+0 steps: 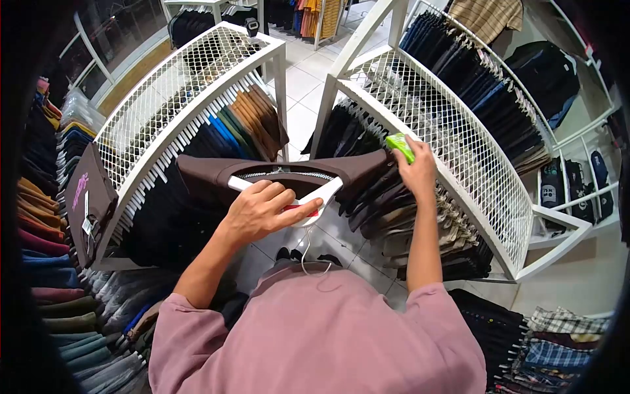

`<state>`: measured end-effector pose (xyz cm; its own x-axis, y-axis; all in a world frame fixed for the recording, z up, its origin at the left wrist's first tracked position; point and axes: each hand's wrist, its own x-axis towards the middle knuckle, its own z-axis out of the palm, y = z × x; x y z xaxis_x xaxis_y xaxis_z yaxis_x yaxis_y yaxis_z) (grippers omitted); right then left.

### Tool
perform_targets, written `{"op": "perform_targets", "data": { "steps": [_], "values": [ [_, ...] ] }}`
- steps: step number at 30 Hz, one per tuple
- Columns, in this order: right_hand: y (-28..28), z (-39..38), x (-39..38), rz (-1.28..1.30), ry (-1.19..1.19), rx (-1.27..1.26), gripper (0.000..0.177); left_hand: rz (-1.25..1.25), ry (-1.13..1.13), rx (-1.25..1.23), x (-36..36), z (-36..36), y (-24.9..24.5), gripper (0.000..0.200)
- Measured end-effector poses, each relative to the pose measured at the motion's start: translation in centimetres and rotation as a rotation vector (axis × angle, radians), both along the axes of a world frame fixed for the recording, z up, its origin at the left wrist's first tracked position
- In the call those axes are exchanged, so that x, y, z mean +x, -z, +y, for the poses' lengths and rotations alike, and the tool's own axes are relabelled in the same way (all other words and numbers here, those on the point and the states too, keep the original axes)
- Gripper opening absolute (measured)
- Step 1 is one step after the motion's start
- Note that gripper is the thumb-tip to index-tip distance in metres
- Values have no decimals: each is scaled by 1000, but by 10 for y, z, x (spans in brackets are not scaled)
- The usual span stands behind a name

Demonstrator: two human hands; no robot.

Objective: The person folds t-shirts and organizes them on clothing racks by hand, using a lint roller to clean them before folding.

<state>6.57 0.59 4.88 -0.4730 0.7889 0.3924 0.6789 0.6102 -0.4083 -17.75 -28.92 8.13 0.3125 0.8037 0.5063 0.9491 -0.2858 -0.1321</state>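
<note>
A dark brown shirt (216, 172) hangs on a white hanger (331, 190) in front of my chest, its neckline towards me. The hanger's metal hook (303, 256) points down at my body. My left hand (259, 209) is closed around the hanger's middle, and a bit of red shows beside its fingers. At the shirt's right shoulder, my right hand (417, 167) grips a small bright green object (400, 147), whose exact kind I cannot make out. The shirt's lower part is hidden behind its shoulders.
White mesh-topped racks (141, 125) with hanging clothes stand to the left and right (459, 131). Another brown shirt (90, 197) with pink print hangs on the left rack's end. Folded plaid clothes (561, 348) lie at lower right. Tiled floor (305, 92) shows between the racks.
</note>
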Motion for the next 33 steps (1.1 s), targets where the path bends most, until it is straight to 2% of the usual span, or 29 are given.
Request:
{"op": "perform_targets", "data": {
  "steps": [2,4,6,8,10,12,14,16,17,18,20,22,24,26,28,29,31,32,33],
  "values": [
    [-33,-22,-2,23,57,-90,48,5,-15,-18,1,-1,-2,62],
    [-49,-44,-7,262,-225,-49,46,8,-11,-32,-1,2,-3,62],
    [-64,-70,-16,242,-461,-204,47,23,14,-48,-1,5,-6,62],
    [-55,-67,-18,217,-520,-271,47,33,39,-18,-2,9,-11,61],
    [-31,-38,-8,171,-330,-99,49,50,57,-14,-3,8,-12,62],
    [-19,-16,4,55,-33,-51,48,53,54,-8,-3,9,-11,62],
    [-17,-16,15,194,33,-90,43,93,71,80,-3,12,-11,59],
    [-40,-41,8,309,-144,-75,41,89,75,79,-5,15,-12,59],
    [-56,-60,2,290,-219,-205,42,66,88,49,-6,16,-14,59],
    [-57,-69,-3,290,-371,-141,43,46,106,21,-7,18,-17,60],
    [-53,-75,-4,246,-449,-253,43,59,115,7,-5,19,-22,61],
    [-35,-53,2,299,-305,-174,41,47,120,49,-3,20,-26,63],
    [-13,-26,22,42,-26,-6,42,49,103,0,0,15,-25,60],
    [-11,-26,29,109,-4,56,47,47,84,-4,2,15,-28,57],
    [-27,-52,23,437,-79,85,53,-106,91,-54,-1,17,-40,51],
    [-37,-72,18,481,-112,29,59,-277,84,-30,-4,22,-45,52],
    [-25,-98,6,506,-210,123,66,-630,5,50,-3,33,-48,48],
    [-22,-108,-1,521,-262,199,68,-891,-82,-64,1,34,-53,32],
    [-14,-113,-4,509,-241,232,71,-1030,-158,-133,2,35,-59,25]
  ]
}}
